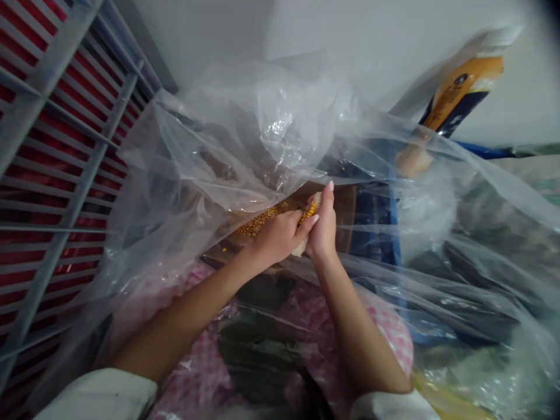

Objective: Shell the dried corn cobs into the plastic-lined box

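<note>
Both my hands meet at the centre around a corn cob (311,210) with yellow kernels. My left hand (280,234) is curled around the cob's lower part, thumb pressing its side. My right hand (324,224) wraps the cob from the right, fingers closed. Just left of the hands lies a heap of loose yellow kernels (258,221) in a brown container (345,213), half hidden under a large clear plastic sheet (245,140).
A grey metal rack (65,175) with red behind it stands on the left. An orange and dark blue package (459,96) leans at the upper right. Pink checked cloth (394,332) covers my lap. Crumpled plastic fills the right side.
</note>
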### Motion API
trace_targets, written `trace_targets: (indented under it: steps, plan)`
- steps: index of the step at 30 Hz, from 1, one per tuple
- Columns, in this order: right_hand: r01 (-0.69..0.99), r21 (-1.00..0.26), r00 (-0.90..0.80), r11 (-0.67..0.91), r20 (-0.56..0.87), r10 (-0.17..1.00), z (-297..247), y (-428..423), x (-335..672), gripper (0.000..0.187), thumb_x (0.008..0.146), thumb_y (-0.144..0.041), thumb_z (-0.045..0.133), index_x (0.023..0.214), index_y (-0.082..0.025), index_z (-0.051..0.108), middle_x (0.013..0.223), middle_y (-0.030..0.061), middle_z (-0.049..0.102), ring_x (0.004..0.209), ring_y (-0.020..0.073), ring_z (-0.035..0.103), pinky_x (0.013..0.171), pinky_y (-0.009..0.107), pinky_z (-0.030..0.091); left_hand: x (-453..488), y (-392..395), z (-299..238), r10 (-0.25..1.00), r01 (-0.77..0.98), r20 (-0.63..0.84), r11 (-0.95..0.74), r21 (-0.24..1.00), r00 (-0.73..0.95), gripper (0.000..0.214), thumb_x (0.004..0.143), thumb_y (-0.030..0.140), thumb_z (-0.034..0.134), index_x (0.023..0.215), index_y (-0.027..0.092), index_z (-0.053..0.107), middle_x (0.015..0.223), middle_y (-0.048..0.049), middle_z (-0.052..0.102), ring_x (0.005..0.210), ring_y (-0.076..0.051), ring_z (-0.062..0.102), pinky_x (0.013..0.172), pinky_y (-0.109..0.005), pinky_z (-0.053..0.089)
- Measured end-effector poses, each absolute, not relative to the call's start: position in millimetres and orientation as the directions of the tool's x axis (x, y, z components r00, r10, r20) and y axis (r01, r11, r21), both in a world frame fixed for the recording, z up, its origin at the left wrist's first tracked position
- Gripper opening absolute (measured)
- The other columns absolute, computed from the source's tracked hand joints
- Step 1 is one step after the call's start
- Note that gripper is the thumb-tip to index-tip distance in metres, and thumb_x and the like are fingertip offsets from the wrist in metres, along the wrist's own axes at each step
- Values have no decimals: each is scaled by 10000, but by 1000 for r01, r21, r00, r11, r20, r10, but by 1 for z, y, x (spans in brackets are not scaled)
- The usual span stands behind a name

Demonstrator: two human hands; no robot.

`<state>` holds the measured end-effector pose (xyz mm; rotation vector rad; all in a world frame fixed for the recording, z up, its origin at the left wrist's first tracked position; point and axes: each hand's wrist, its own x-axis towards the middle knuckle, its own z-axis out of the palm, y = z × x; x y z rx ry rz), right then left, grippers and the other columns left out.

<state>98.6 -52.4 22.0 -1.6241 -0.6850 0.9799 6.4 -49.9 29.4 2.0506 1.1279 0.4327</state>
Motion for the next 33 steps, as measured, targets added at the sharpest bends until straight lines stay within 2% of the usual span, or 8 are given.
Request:
trace_targets:
  steps: [5,13,17,20,22,27,30,33]
  plan:
    - [36,-963,525,-268,-210,825,19,-55,97,499,815,-646,219,582,-220,339,548,-20,361,502,122,385,480,266,322,7,-52,16,832,600,24,-419,682,554,534,906,393,124,788,130,573,726,-118,630,683,-191,596,625,-290,423]
    - [-73,-962,573,-265,-258,778,11,-58,95,478,781,-660,299,576,-228,297,533,-40,303,464,105,322,462,260,303,8,-59,3,877,460,54,-302,835,478,537,899,460,143,654,164,517,660,-80,600,643,-151,555,634,-278,417]
    - [-201,-954,521,-222,-296,800,19,-51,105,481,802,-647,186,577,-231,275,508,-44,278,435,112,324,459,265,322,6,-53,6,842,278,-199,61,959,501,547,861,576,179,742,170,525,712,-63,613,659,-144,564,622,-271,446]
    - [-265,-944,443,-195,-299,845,28,-46,115,507,805,-651,127,584,-227,297,506,-43,297,426,113,348,480,269,346,7,-51,13,576,153,-444,483,862,687,660,810,668,95,804,168,526,649,-51,597,574,-139,573,544,-259,468]
    - [-203,-954,404,-223,-288,868,32,-46,119,547,797,-674,123,606,-222,366,523,-27,370,454,121,395,503,273,356,10,-53,18,522,136,-494,579,804,695,673,784,703,106,742,163,505,548,-18,529,460,-117,516,471,-246,451]
    - [218,-936,394,-277,-175,902,31,-58,115,576,788,-693,189,685,-211,489,617,11,507,567,143,458,557,273,331,13,-59,18,897,270,-310,229,935,314,551,840,620,209,762,167,512,572,-7,519,498,-118,499,493,-246,429]
    - [369,-895,427,-250,-76,901,31,-63,104,474,825,-619,257,705,-217,478,593,-5,495,548,136,436,555,268,302,12,-63,17,962,383,-136,36,923,238,515,891,526,184,823,159,538,773,-75,615,727,-158,576,676,-291,451]
    - [432,-873,429,-228,-24,903,29,-63,98,459,864,-548,237,618,-214,435,536,-14,447,501,122,394,532,264,272,13,-68,16,957,429,-129,5,903,260,586,897,514,79,784,171,540,698,-73,616,703,-161,582,632,-286,445]
